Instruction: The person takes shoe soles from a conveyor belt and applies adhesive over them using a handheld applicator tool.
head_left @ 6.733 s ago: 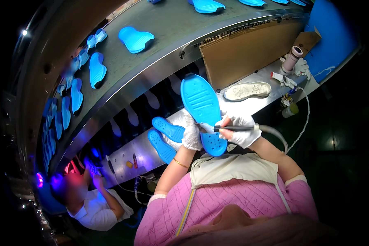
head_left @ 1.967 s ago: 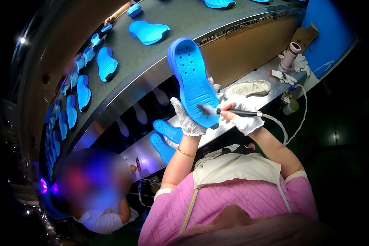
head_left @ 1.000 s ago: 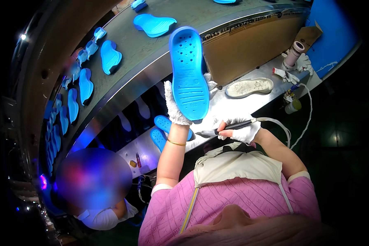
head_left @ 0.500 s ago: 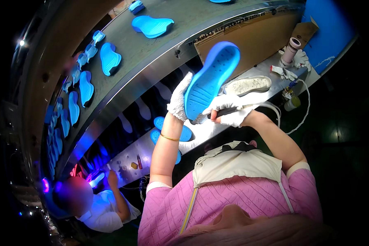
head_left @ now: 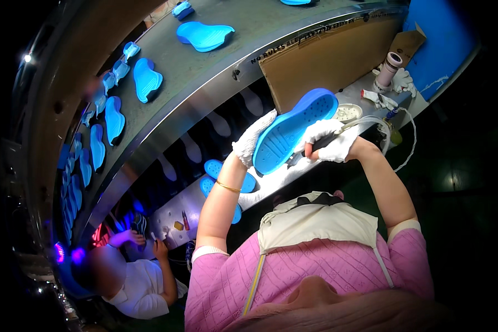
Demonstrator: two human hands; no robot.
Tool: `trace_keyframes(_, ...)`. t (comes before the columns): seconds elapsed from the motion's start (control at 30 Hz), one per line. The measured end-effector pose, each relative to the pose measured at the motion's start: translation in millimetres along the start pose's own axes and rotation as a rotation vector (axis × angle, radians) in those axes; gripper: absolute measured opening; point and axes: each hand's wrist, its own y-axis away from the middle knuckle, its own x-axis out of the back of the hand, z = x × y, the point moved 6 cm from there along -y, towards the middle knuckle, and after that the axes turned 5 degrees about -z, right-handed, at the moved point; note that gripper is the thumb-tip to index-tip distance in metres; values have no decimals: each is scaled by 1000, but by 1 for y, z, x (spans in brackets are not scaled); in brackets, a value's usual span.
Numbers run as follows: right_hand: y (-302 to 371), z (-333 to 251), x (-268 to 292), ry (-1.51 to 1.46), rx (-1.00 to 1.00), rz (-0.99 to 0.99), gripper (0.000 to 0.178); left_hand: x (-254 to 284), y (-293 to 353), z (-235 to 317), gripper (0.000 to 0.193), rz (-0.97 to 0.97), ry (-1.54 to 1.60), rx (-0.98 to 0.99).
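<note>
A blue shoe sole (head_left: 290,133) with a raised rim, small holes and ribs is tilted above the bench. My left hand (head_left: 252,138), in a white knit glove, grips its left edge. My right hand (head_left: 331,145), gloved with bare fingertips showing, is closed around a slim dark tool (head_left: 340,129) at the sole's right edge. A white hose (head_left: 371,120) runs from beside that hand. Behind it lies a white sole (head_left: 347,112), partly hidden. Several perforated blue soles (head_left: 248,181) rest on the bench beside my left forearm.
A conveyor belt (head_left: 166,50) with several blue soles curves along the far left. Cardboard (head_left: 326,66) stands behind the bench. A pink bottle (head_left: 390,67) and white gloves (head_left: 379,99) sit at right. A co-worker (head_left: 144,282) sits at lower left, holding a dark striped object.
My hands have moved the blue sole and tool slightly right and lower; the sole now covers part of the white one. The co-worker's hands have moved, now with a dark object.
</note>
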Motion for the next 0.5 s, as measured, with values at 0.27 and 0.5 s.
trace_keyframes(0.27, 4, 31, 49, -515, 76, 450, 10, -19, -6, -23, 86, -306, 337, 22)
trace_keyframes(0.5, 12, 0, 39, 26, 535, 615, 14, -13, -3, -16, 77, -276, 436, -191)
